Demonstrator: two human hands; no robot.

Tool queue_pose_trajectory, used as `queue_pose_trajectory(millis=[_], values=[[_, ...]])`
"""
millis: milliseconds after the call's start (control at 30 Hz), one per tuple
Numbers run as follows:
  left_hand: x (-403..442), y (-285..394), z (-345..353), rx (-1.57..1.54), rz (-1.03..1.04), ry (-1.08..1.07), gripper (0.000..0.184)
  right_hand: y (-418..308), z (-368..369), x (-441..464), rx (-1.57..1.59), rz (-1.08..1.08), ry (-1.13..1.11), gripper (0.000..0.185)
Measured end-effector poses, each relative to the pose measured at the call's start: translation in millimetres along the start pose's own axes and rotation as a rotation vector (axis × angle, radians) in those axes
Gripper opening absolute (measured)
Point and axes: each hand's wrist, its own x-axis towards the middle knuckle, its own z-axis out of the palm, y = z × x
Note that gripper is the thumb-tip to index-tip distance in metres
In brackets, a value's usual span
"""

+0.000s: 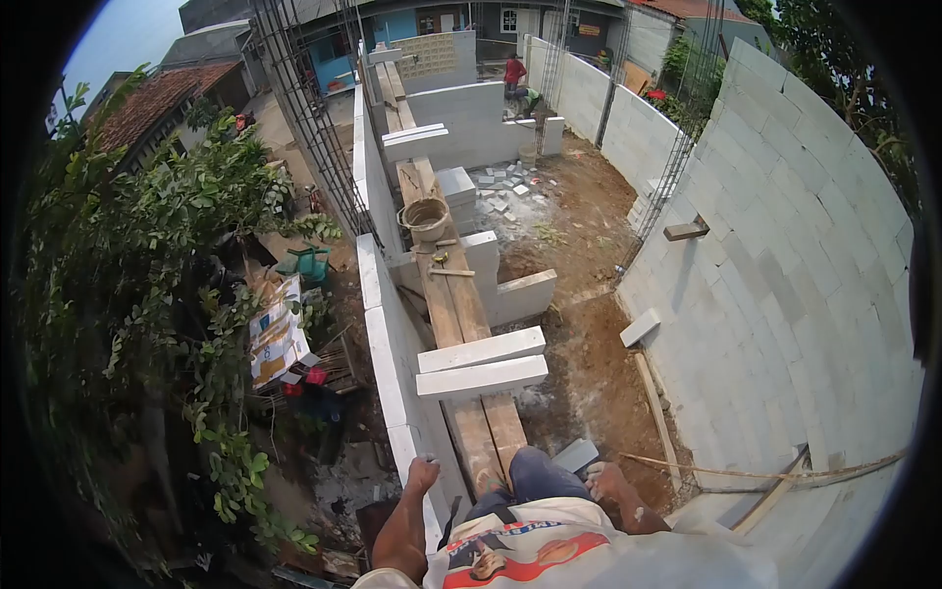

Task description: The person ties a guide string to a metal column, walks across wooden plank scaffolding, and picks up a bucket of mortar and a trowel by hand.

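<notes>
While the left hand (423, 474), fingers curled together, is farther from the slanting block (575, 454), the right hand (606, 481) seems just beside its right end, grip unclear.

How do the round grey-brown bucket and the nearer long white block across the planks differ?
The bucket is round and open-topped; the block is long and straight-edged. The bucket looks grimy; the block looks much whiter. Both rest on the brown wooden planks.
</notes>
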Motion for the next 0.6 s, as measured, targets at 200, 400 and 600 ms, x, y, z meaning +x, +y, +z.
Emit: queue_pose_trajectory(millis=[200, 400, 600], values=[[43.2, 35.1, -6.0, -0.274, -0.084, 0.017, 0.036, 32.7, -11.8, 61.0, -1.622, -0.205, -0.175, 0.025], [94.7, -65.9, -36.1, 1.059, 0.772, -0.375, 0.026, -11.0, 2.9, 81.7, -1.315, -0.039, -0.041, 0.023], [98.7, -25.5, -75.7, 0.830, 0.485, -0.330, 0.017, -92.6, 31.7, 165.1, -1.133, -0.245, 0.151, 0.026]])
